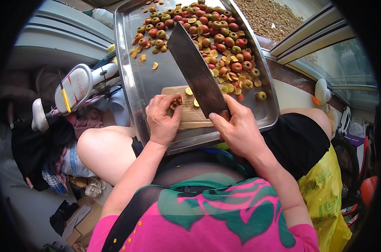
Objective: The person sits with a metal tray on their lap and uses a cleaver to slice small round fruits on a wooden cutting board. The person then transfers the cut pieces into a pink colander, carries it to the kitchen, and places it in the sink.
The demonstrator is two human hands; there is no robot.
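Note:
My right hand grips the handle of a broad, dark-bladed cleaver. Its blade is raised over the tray and points away from me, up and to the left. Between the thumb and fingers of my left hand is a cut piece of small red fruit, held over the left part of a wooden cutting board. Two pale yellow slices lie on the board beside the blade. The board rests at the near end of a large metal tray, which holds many small red and green apple-like fruits and loose slices.
The tray lies across my lap. Left of it are a child's bicycle seat and piled clothes. To the right stand a sliding window frame and a yellow plastic bag. Nuts or similar pieces are spread beyond the frame.

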